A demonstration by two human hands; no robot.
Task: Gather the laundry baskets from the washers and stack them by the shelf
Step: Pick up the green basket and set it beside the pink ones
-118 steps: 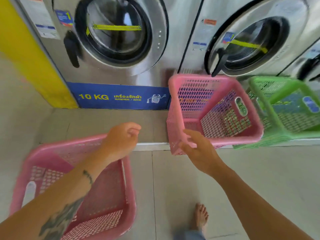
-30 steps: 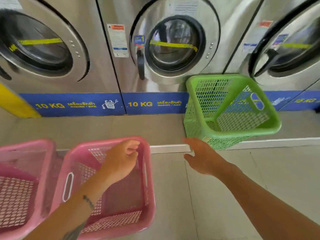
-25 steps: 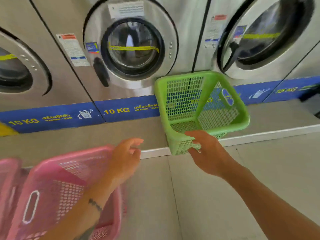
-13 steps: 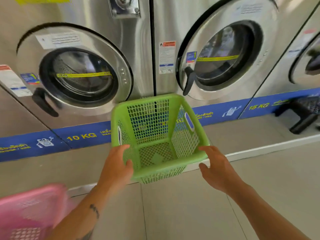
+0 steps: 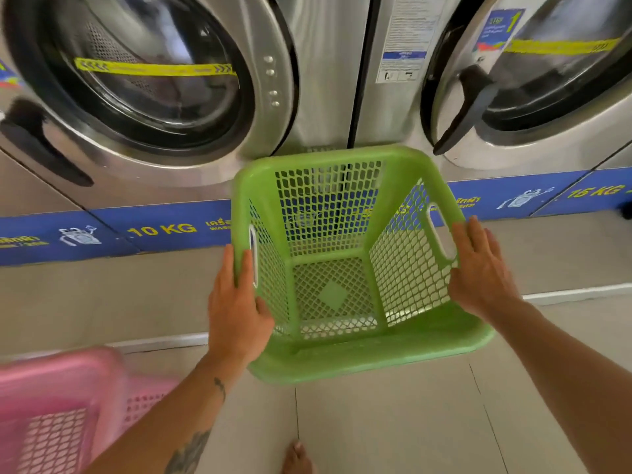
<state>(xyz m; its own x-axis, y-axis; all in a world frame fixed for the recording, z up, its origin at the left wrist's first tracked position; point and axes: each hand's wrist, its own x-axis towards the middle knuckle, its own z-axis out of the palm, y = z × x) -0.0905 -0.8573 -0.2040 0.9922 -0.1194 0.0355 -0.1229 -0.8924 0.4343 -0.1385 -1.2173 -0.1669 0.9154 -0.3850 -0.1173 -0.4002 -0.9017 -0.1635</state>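
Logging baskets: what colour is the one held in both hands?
Green basket, mesh-walled; clear in the head view.

One green basket (image 5: 345,357) sits at the centre of the view, tilted open toward the camera. One pink basket (image 5: 58,405) shows at eight o'clock, blurred, so whether a second one sits nested with it cannot be told. Two washers face the camera: one washer door (image 5: 136,80) at eleven o'clock, another washer door (image 5: 547,70) at two o'clock. Two hands are in view, the left hand (image 5: 236,313) and the right hand (image 5: 482,275). One bare foot (image 5: 297,460) shows at six o'clock.
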